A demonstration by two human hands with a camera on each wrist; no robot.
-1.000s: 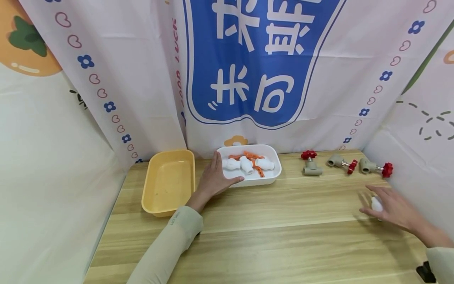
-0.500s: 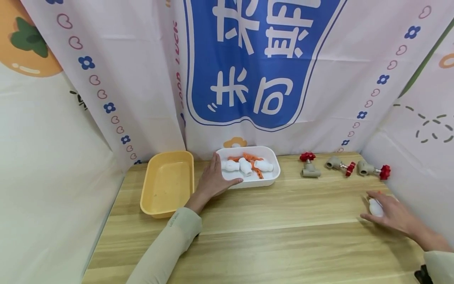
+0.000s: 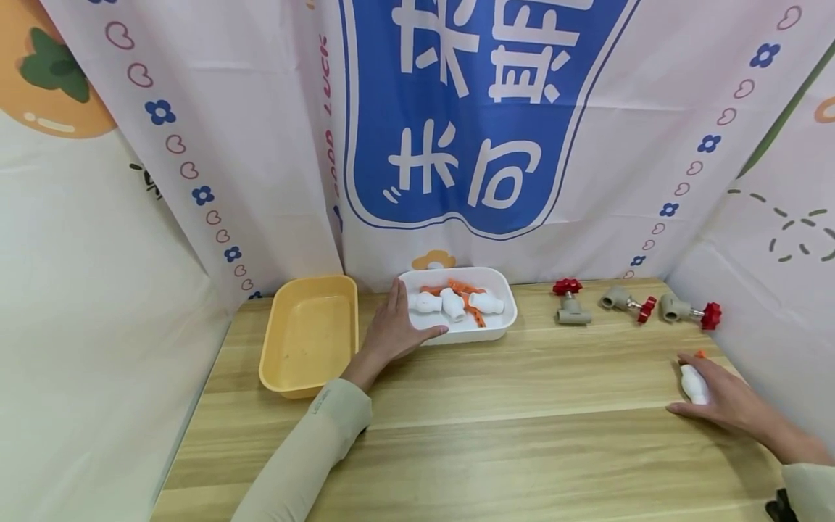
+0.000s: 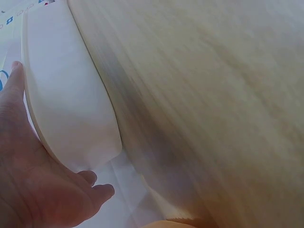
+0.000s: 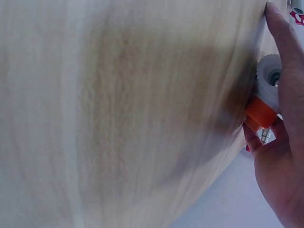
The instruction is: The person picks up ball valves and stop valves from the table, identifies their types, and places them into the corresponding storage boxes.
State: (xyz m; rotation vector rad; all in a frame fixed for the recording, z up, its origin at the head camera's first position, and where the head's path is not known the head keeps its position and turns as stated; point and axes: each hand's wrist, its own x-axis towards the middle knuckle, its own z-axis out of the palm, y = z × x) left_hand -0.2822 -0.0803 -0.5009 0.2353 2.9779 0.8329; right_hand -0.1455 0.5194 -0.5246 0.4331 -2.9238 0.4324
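We record a white valve point(image 3: 694, 385) at the right of the table point(image 3: 522, 435), within the right hand point(image 3: 727, 395). Its body is rounded and matt white, swelling at the middle. From the right wrist we see one end nearly head-on: a pale ring with a finely ribbed edge and a dark round bore. A bright orange handle point(image 5: 261, 113) joins the body beside that ring, partly covered by fingers; from the head view only a small orange tip shows beyond the hand. The fingers are bent round the valve at the handle, while the thumb reaches out straighter along the near side.

We note the left hand point(image 3: 394, 326) at the left end of a white tray point(image 3: 472, 336), thumb spread from the fingers, the thumb along the near rim. In this tray lie three white fittings point(image 3: 453, 304), similar in shape to the valve, with orange levers point(image 3: 480, 320) among and behind them. Left of it stands a yellow tray point(image 3: 308, 341), its floor smooth.

Toward the far right we count three grey valves point(image 3: 573, 317) with red handwheels point(image 3: 567, 287), placed in a row farther off than the right hand. A printed cloth point(image 3: 280, 109) hangs behind the table.
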